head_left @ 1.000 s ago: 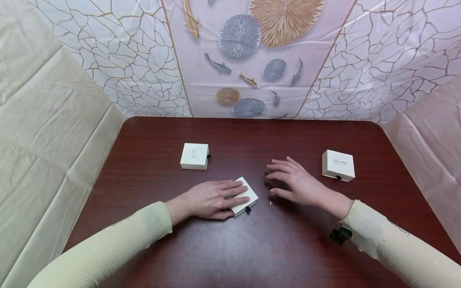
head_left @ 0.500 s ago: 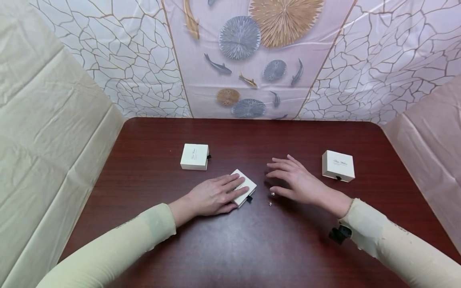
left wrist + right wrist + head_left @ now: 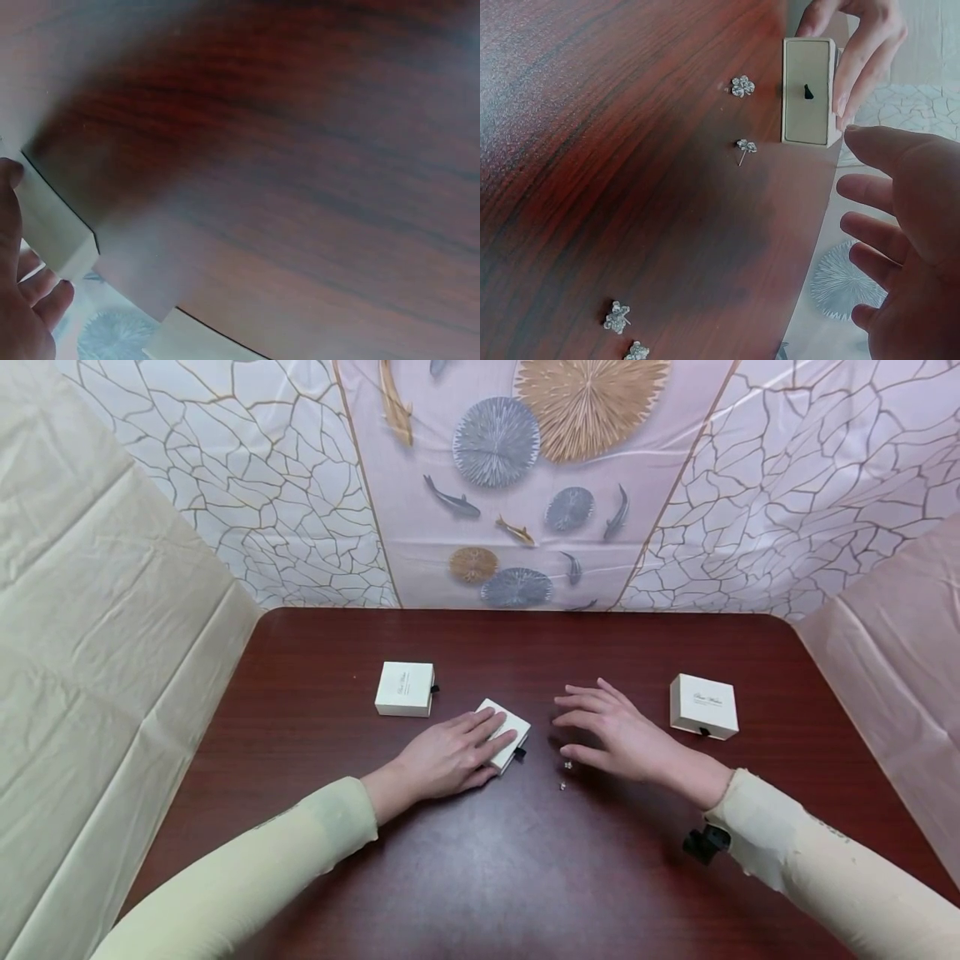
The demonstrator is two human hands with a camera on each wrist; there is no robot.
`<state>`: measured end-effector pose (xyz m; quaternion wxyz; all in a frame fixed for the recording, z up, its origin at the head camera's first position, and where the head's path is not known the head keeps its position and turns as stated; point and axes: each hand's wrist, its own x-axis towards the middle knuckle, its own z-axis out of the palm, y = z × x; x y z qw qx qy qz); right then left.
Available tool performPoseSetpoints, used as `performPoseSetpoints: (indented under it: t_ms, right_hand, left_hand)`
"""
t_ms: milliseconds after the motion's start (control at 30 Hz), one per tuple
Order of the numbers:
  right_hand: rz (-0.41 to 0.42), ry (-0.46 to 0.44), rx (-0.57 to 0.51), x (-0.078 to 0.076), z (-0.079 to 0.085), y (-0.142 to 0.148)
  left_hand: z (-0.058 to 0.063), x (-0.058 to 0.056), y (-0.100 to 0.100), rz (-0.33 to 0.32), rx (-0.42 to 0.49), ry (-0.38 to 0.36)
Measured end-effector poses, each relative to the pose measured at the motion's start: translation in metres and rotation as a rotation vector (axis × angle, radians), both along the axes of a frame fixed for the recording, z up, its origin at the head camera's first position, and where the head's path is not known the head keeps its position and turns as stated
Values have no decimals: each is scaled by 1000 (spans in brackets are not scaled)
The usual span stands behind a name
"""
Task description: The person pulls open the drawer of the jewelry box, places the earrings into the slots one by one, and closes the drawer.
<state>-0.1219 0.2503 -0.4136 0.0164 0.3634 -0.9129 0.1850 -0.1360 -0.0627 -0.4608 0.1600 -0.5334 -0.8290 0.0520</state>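
Observation:
My left hand (image 3: 442, 762) lies over a small white drawer box (image 3: 515, 724) in the head view, its fingers across the top and its thumb against the near side. A black pull tab (image 3: 808, 91) shows on the box's face in the right wrist view. My right hand (image 3: 622, 739) hovers with loosely spread fingers, holding nothing. Several sparkly flower-shaped stud earrings (image 3: 742, 86) lie on the table by it. One earring (image 3: 562, 786) sits just below the right thumb in the head view; some are hidden there by the hand.
Two more white boxes stand on the dark red wood table (image 3: 480, 877): one box (image 3: 405, 688) at the back left, another box (image 3: 703, 705) at the right. Patterned cloth (image 3: 517, 527) hangs behind the table's far edge, with pale cloth walls at both sides.
My left hand has slid the white box away from me and slightly left, turning it a little. The right hand has barely moved; a second earring now shows below its thumb.

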Motion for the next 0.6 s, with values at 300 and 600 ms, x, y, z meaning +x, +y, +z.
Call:
performPoseSetpoints:
  t_ms: [300, 600]
  right_hand:
    - [-12, -13, 15, -1, 4, 0]
    - [-19, -7, 8, -3, 4, 1]
  left_hand:
    - [0, -7, 8, 83, 15, -29]
    - [-1, -13, 19, 141, 54, -21]
